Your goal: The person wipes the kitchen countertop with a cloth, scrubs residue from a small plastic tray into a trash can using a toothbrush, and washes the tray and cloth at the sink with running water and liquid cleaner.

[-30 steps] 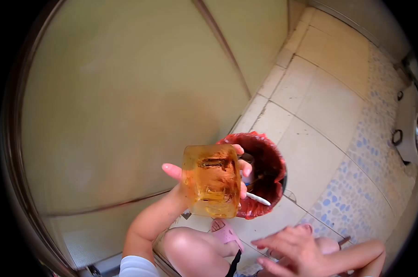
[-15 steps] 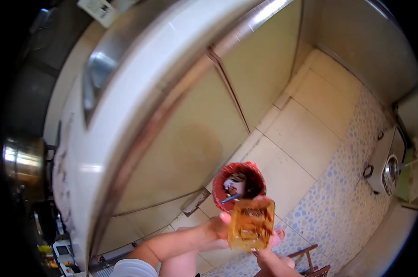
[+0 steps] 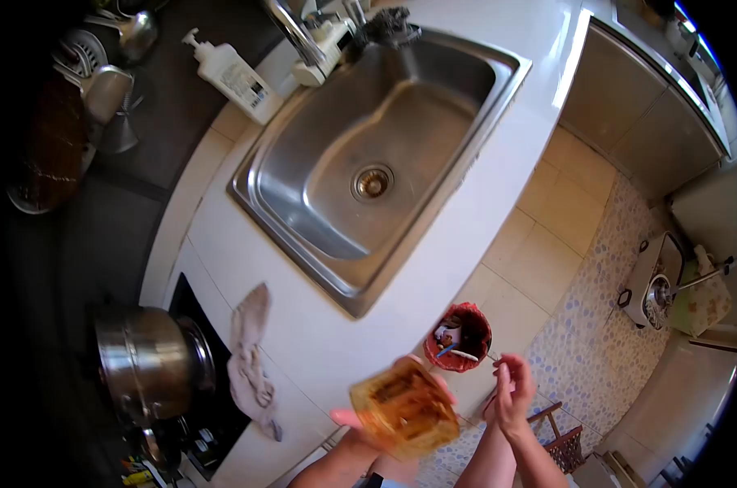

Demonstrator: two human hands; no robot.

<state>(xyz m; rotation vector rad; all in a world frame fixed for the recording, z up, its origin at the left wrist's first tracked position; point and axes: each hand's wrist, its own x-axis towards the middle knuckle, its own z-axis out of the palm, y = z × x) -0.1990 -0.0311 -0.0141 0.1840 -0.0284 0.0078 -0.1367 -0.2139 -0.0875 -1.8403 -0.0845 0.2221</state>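
Note:
My left hand grips an amber, see-through square container with dark brown residue inside. Its thumb lies on the near left side, and fingertips show at the far right edge. Off to the right, my right hand holds nothing; its fingers are partly bent and apart. Beyond the hands, on the floor, a red-lined trash bin contains a paper cup, a blue stick and other waste.
A steel sink is set into the white counter. Beside it are a pump bottle, a faucet and a crumpled cloth. A steel pot sits on the stove at left. A wooden stool stands at lower right.
My right hand has let go of the container and is now apart from it. My left hand has carried it from the bin toward the counter. The view has swung up to the sink.

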